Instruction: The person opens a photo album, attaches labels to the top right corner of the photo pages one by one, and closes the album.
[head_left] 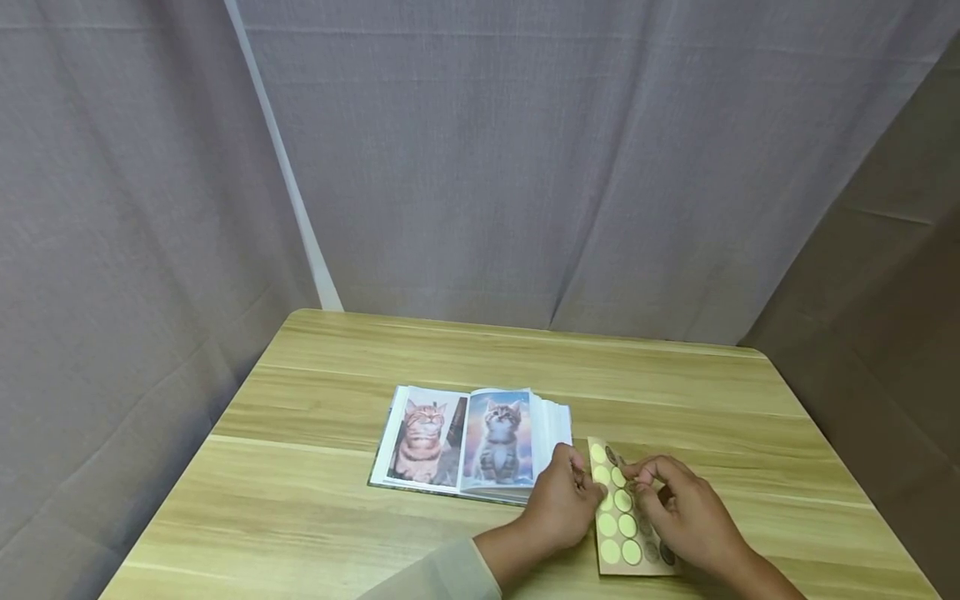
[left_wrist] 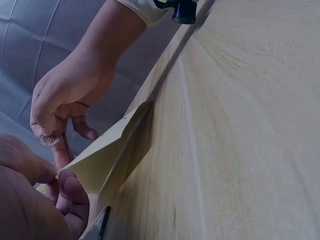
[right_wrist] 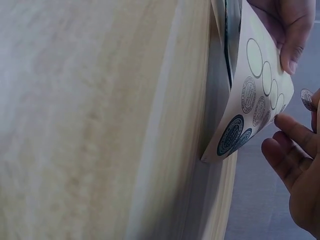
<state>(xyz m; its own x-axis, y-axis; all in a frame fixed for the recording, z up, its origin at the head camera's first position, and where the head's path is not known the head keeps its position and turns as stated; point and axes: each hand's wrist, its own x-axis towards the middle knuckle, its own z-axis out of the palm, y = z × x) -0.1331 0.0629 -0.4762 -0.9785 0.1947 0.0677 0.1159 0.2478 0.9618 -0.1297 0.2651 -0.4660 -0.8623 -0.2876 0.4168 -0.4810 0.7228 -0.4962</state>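
A brown sheet of round stickers (head_left: 609,565) stands a little tilted above the table, with pale yellow circles on its left and dark printed stickers on its right. Its left edge is pinched between the thumb and fingers of my left hand (head_left: 562,504). In the right wrist view the sheet (right_wrist: 240,110) bends, and my left hand (right_wrist: 295,25) grips its far edge. My right hand (head_left: 693,512) is over the sheet's right side. Between its thumb and finger it pinches a loose round sticker (left_wrist: 50,139), dark-printed, apart from the sheet.
Left of the sheet lies an open photo album (head_left: 461,492) showing two cat pictures, its loose page edges close to my left hand. All this is on a wooden table (head_left: 300,517). Grey curtains (head_left: 465,167) hang behind and at the sides.
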